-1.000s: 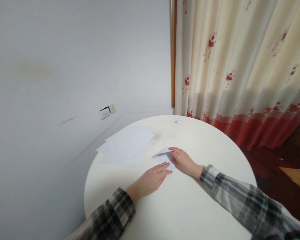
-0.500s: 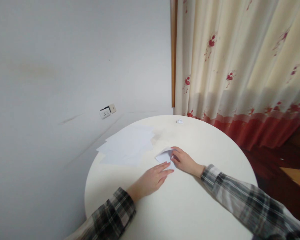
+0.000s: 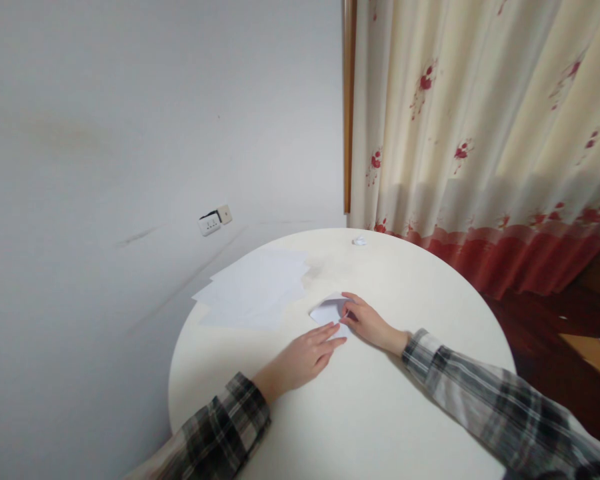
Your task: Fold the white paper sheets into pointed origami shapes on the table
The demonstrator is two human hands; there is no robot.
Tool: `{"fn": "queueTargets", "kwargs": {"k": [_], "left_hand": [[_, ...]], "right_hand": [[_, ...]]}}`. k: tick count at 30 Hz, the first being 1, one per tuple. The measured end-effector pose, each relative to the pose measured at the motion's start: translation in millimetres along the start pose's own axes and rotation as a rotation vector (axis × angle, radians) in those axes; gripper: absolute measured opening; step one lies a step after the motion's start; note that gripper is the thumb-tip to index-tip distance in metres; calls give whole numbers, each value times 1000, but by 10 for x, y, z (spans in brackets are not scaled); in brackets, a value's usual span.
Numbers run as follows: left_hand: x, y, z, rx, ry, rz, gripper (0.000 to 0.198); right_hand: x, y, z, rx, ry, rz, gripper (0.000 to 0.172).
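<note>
A small folded sheet of white paper [image 3: 329,310] lies on the round white table between my hands, its far flap lifted off the part beneath. My left hand [image 3: 307,357] rests on its near edge with fingers stretched out and slightly apart. From the right, my right hand [image 3: 367,320] grips the paper's right side, thumb and fingers closed around the flap. My right fingers partly hide the folds.
Loose white sheets [image 3: 255,290] overlap at the table's left. A small crumpled white paper piece [image 3: 359,241] sits near the far edge of the table [image 3: 370,407]. Behind are a wall with a socket [image 3: 210,225] and a flowered curtain [image 3: 460,133].
My right fingers have shifted slightly on the paper, and the flap's inner side looks a little more shaded. My left hand has barely moved.
</note>
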State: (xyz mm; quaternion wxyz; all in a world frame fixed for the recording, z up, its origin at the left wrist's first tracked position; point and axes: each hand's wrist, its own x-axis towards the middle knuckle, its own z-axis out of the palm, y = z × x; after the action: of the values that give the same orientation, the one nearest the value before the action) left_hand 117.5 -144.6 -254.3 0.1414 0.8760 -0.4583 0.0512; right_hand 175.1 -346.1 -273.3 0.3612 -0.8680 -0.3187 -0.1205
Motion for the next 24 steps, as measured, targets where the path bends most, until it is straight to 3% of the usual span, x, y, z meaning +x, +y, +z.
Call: {"fn": "queueTargets", "kwargs": {"k": [24], "left_hand": [[19, 8, -15, 52, -3, 25, 42]], "right_hand": [[23, -9, -1, 28, -8, 19, 5]]}}
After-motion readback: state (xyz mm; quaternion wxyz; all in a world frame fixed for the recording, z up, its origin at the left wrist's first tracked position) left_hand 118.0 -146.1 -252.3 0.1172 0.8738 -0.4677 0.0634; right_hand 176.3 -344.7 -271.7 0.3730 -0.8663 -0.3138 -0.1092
